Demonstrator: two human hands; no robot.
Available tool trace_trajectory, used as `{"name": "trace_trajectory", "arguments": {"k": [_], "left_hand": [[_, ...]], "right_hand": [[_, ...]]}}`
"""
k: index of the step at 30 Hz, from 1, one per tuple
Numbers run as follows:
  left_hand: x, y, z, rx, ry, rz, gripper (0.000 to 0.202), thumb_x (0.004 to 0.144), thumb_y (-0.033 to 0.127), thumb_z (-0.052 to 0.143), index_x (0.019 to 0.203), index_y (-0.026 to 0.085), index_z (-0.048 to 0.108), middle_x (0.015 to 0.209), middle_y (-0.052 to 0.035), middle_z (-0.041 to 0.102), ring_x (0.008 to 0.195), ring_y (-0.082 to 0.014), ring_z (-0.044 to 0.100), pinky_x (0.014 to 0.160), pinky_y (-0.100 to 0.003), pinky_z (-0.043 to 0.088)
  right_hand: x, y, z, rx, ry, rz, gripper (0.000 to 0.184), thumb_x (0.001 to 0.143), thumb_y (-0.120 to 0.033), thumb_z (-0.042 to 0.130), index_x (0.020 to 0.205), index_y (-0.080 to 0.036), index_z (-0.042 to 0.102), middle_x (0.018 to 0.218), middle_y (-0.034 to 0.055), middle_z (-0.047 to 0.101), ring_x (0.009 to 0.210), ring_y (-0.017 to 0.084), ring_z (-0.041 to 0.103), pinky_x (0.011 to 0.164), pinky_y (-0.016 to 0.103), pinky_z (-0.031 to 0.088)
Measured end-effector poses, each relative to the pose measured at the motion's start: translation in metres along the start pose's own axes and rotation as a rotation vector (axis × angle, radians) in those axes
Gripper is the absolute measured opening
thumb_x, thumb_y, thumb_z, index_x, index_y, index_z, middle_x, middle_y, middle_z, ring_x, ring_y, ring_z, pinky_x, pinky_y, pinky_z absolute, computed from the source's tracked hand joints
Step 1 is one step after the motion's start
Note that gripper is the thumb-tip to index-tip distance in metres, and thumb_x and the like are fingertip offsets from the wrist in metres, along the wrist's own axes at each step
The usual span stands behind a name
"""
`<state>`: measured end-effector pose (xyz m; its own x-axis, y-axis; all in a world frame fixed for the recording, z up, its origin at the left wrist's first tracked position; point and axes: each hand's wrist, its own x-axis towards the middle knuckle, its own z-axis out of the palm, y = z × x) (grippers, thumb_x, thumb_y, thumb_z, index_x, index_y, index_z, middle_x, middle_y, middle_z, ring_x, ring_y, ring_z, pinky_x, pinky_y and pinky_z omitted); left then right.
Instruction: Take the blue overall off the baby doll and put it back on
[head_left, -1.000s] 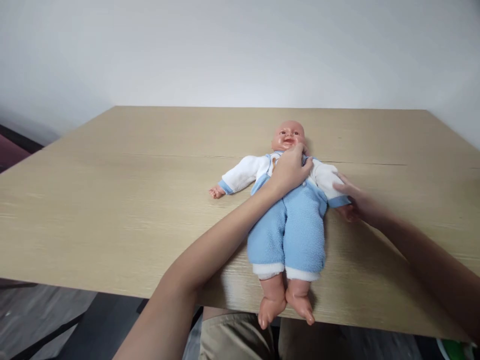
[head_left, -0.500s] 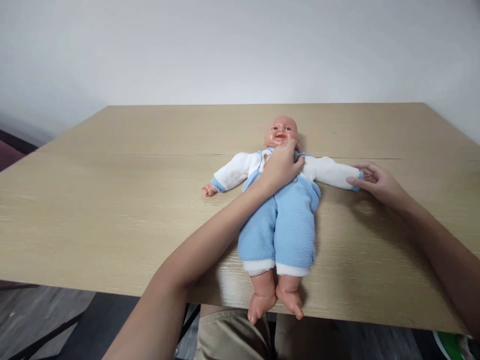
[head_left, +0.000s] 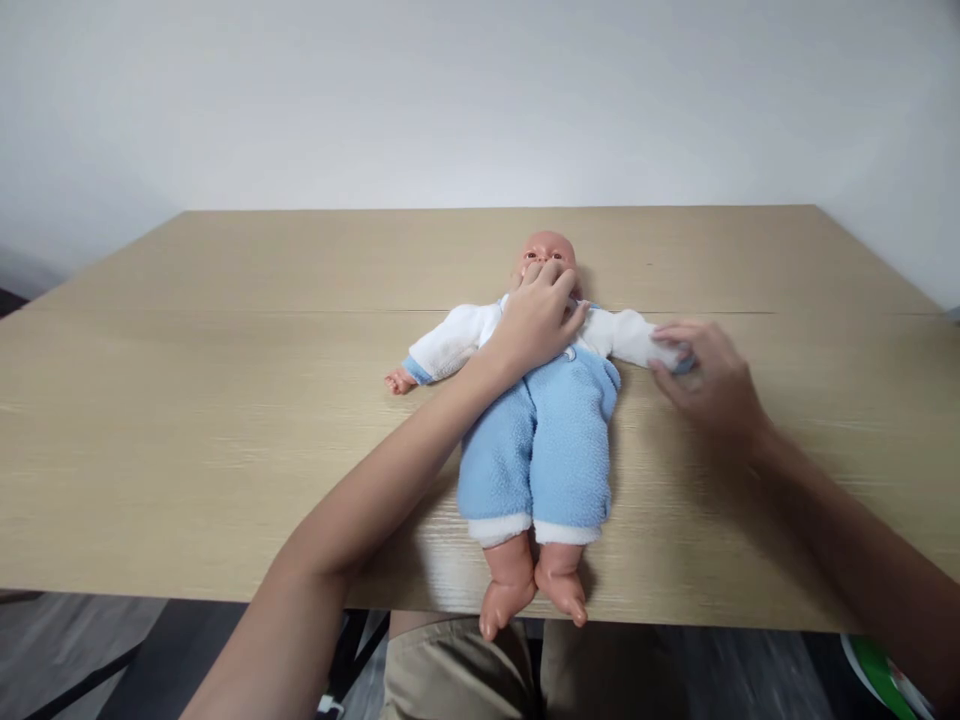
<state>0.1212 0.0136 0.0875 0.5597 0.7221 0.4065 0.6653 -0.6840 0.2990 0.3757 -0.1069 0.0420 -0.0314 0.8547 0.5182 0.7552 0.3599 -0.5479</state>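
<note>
A baby doll point(head_left: 571, 440) in a white top and light blue fleece trousers lies on its back, head away from me, feet over the table's near edge. My left hand point(head_left: 536, 312) rests across its upper chest, fingers apart and slightly bent over the chin and mouth. To the right, my right hand point(head_left: 712, 375) has thumb and fingers around the cuff of the doll's outstretched white sleeve point(head_left: 634, 338); motion blurs it, and the doll's hand there is hidden. The other sleeve point(head_left: 450, 342) stretches out to the left, its small hand bare.
The doll lies on a wide wooden table point(head_left: 225, 400) with a seam running across it. A pale wall point(head_left: 480, 100) rises behind. Below the near edge are my legs in khaki trousers point(head_left: 457, 670), and a green and white object point(head_left: 874, 665) shows at lower right.
My right hand has moved left along the doll's sleeve and covers its cuff and hand. My left hand has slid so its fingers cover the doll's mouth. The view has shifted slightly.
</note>
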Motion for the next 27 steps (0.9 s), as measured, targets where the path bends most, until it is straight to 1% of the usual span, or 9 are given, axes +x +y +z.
{"name": "trace_trajectory", "arguments": {"k": [2,4,7,11,14,16,19,24,27], "left_hand": [[0.000,0.002,-0.002,0.000,0.014,0.042,0.022,0.109,0.032,0.057,0.121,0.019,0.070,0.140,-0.0193,0.067,0.140,-0.0403,0.054,0.127,-0.056,0.036],[0.000,0.006,-0.004,-0.023,0.001,0.099,0.022,0.109,0.033,0.058,0.121,0.021,0.070,0.140,-0.0168,0.067,0.140,-0.0387,0.053,0.128,-0.055,0.034],[-0.001,0.012,-0.006,-0.084,-0.065,0.194,0.025,0.111,0.037,0.055,0.120,0.021,0.071,0.135,-0.0151,0.069,0.131,-0.0349,0.057,0.122,-0.050,0.039],[-0.002,0.013,0.000,-0.137,-0.171,0.271,0.032,0.111,0.046,0.055,0.115,0.019,0.071,0.125,-0.0147,0.072,0.122,-0.0333,0.061,0.114,-0.049,0.042],[-0.003,0.010,0.006,-0.149,-0.226,0.279,0.038,0.110,0.053,0.055,0.107,0.019,0.072,0.121,-0.0147,0.073,0.120,-0.0339,0.059,0.113,-0.051,0.041],[-0.003,0.008,0.008,-0.174,-0.263,0.289,0.042,0.110,0.055,0.053,0.101,0.018,0.072,0.122,-0.0148,0.073,0.120,-0.0339,0.058,0.114,-0.052,0.040],[-0.002,0.007,0.009,-0.215,-0.313,0.293,0.043,0.109,0.055,0.051,0.096,0.019,0.070,0.120,-0.0137,0.073,0.120,-0.0336,0.059,0.114,-0.053,0.038],[0.000,0.008,0.007,-0.277,-0.375,0.276,0.039,0.108,0.055,0.049,0.097,0.021,0.066,0.099,-0.0073,0.072,0.110,-0.0298,0.062,0.115,-0.050,0.037],[0.000,0.008,0.008,-0.343,-0.365,0.261,0.037,0.106,0.056,0.052,0.099,0.020,0.062,0.097,-0.0052,0.070,0.102,-0.0264,0.063,0.115,-0.048,0.037]], "right_hand": [[-0.009,-0.018,0.012,0.223,-0.125,0.108,0.034,0.102,-0.050,0.072,0.128,-0.029,0.071,0.126,0.0122,0.077,0.103,0.033,0.075,0.088,0.050,0.062],[-0.015,-0.030,0.024,0.402,-0.258,0.200,0.037,0.106,-0.055,0.067,0.132,-0.029,0.067,0.106,0.0070,0.077,0.089,0.029,0.074,0.080,0.045,0.060],[-0.014,-0.033,0.036,0.515,-0.317,0.267,0.038,0.108,-0.064,0.061,0.118,-0.028,0.068,0.077,-0.0011,0.063,0.073,0.023,0.061,0.074,0.040,0.051],[-0.002,-0.023,0.041,0.678,-0.358,0.441,0.057,0.095,-0.081,0.070,0.082,-0.027,0.057,0.070,-0.0033,0.044,0.064,0.018,0.040,0.061,0.035,0.037],[0.004,-0.020,0.041,0.910,-0.368,0.594,0.058,0.088,-0.081,0.075,0.082,-0.027,0.055,0.071,-0.0026,0.043,0.061,0.017,0.036,0.053,0.034,0.028],[0.006,-0.020,0.040,1.021,-0.363,0.623,0.052,0.088,-0.075,0.077,0.086,-0.027,0.057,0.074,-0.0013,0.047,0.062,0.017,0.038,0.051,0.033,0.028],[0.006,-0.019,0.040,1.058,-0.353,0.655,0.049,0.087,-0.068,0.083,0.089,-0.026,0.058,0.076,-0.0019,0.046,0.063,0.016,0.037,0.051,0.031,0.028],[0.003,-0.008,0.046,1.010,-0.304,0.621,0.057,0.084,-0.077,0.085,0.087,-0.026,0.058,0.070,-0.0054,0.040,0.056,0.013,0.032,0.048,0.029,0.025],[-0.001,-0.008,0.048,0.954,-0.284,0.565,0.056,0.084,-0.077,0.085,0.097,-0.027,0.063,0.069,-0.0066,0.042,0.055,0.012,0.034,0.048,0.029,0.026]]}}
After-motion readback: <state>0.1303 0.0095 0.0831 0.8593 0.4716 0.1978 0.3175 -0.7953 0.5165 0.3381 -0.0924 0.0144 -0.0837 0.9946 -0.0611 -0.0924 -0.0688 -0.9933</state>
